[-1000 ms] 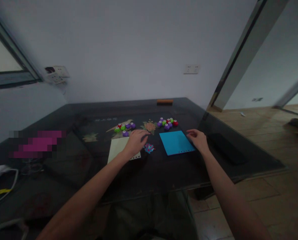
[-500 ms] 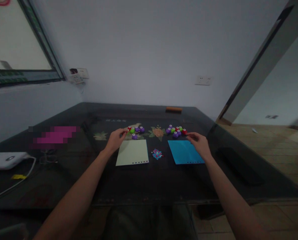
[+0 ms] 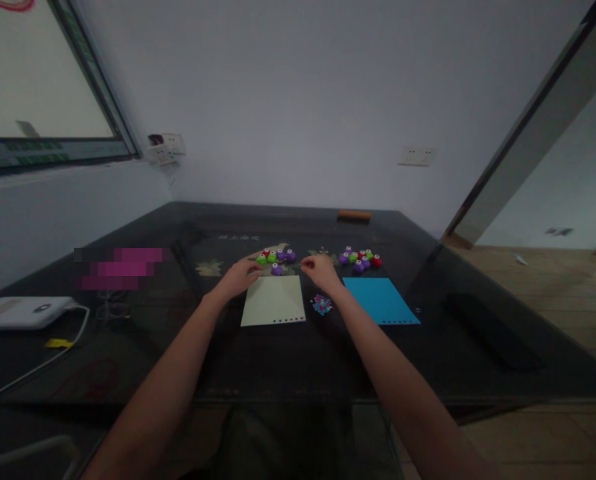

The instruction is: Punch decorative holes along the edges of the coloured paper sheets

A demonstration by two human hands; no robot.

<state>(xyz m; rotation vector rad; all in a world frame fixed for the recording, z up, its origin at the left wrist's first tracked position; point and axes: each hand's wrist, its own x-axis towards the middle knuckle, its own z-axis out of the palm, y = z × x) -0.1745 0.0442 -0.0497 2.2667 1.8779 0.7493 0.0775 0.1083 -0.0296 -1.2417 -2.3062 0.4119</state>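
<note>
My left hand (image 3: 241,277) reaches to the left group of small balls with eye-like tops. Its fingers are apart beside a green ball (image 3: 262,259) and hold nothing that I can see. A purple ball (image 3: 277,269) sits nearer me, just above the cream sheet (image 3: 274,300). My right hand (image 3: 322,272) hovers right of this group with loosely curled fingers, and nothing shows in them. Right of it, another group of purple, green and red balls (image 3: 360,260) lies beyond the blue sheet (image 3: 381,300). Between the sheets is a pile of tiny coloured beads (image 3: 321,305).
The dark table (image 3: 278,363) has a printed flower pattern. A white device (image 3: 28,313) with a cable stands at the left, near a blurred pink thing (image 3: 128,268). An orange-brown bar (image 3: 355,215) lies at the back, a black oblong object (image 3: 493,330) at the right.
My right hand has moved left from the right ball group to the right side of the left group. My left hand stays beside its balls. The camera view has shifted slightly.
</note>
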